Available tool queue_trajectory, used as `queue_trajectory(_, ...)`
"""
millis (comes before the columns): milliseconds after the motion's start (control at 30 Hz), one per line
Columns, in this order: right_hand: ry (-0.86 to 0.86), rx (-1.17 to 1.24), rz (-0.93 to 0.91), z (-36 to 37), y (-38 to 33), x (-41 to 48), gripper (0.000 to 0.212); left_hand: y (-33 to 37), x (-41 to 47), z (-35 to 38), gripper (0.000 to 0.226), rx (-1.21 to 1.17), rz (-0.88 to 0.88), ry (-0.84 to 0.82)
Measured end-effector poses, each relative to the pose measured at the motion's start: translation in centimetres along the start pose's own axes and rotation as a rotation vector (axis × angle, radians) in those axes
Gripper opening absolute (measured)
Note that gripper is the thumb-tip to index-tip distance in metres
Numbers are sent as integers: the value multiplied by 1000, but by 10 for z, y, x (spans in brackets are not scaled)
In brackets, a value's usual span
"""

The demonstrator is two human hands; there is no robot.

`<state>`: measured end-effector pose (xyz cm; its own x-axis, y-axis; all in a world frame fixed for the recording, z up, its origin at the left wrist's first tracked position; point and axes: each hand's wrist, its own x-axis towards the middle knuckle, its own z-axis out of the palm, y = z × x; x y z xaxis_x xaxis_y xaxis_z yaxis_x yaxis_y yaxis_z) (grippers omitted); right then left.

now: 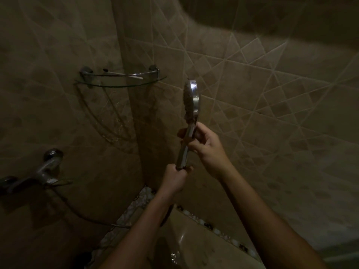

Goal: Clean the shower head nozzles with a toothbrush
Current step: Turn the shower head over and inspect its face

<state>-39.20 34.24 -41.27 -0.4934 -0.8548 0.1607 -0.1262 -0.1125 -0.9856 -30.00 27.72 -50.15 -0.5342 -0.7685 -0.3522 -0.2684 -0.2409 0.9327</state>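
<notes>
Shower head [191,100] upright, long axis vertical, nozzles facing left. Right hand [204,146] grips handle high, left hand [173,178] grips base. Pale stick [136,75] on glass shelf [120,86] up-left, possibly toothbrush; left hand nearer.

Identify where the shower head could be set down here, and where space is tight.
Free: the glass shelf in front of the thin stick lying on it; the glossy ledge below the pebble strip. Tight: around the faucet and its hose on the left wall.

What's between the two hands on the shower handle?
Head view: between left hand and right hand, only bare chrome handle.
</notes>
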Motion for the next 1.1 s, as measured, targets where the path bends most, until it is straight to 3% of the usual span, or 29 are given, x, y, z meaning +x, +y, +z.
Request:
queue_trajectory(100, -8, 75, 15, 17, -5, 9, 54, 5, 10, -18, 27, -35, 13, 24)
queue_trajectory(233, -13, 109, -13, 40, -17, 21, 42, 10, 20, -44, 22, -48, 17, -32)
queue_trajectory(367, 6, 148, -38, 66, -25, 34, 38, 7, 49, -66, 54, 77, 15, -98)
queue_trajectory(500, 54, 157, -38, 86, -17, 43, 33, 1, 71, -82, 62, 99, 5, -52)
queue_trajectory(600, 115, 179, -34, 99, 7, 50, 33, -5, 86, -96, 42, 140, 4, -57)
queue_trajectory(667, 155, 184, -21, 101, 27, 53, 34, -22, 99, -103, 42, 147, -34, -68)
queue_trajectory(767, 196, 197, 43, 99, 65, 56, 33, -57, 118, -109, 46, 90, -60, -47)
queue_trajectory(833, 196, 170, 98, 95, 90, 57, 33, -72, 118, -109, 15, 102, -76, -37)
queue_trajectory(867, 189, 157, 131, 93, 103, 57, 35, -79, 121, -107, 13, 136, -90, -29)
queue_trajectory(933, 179, 152, 219, 87, 130, 56, 38, -102, 128, -103, 28, 173, -145, -14)
queue_trajectory(1100, 127, 238, 483, 64, 205, 58, 20, -159, 154, -85, 33, 238, -221, 14)
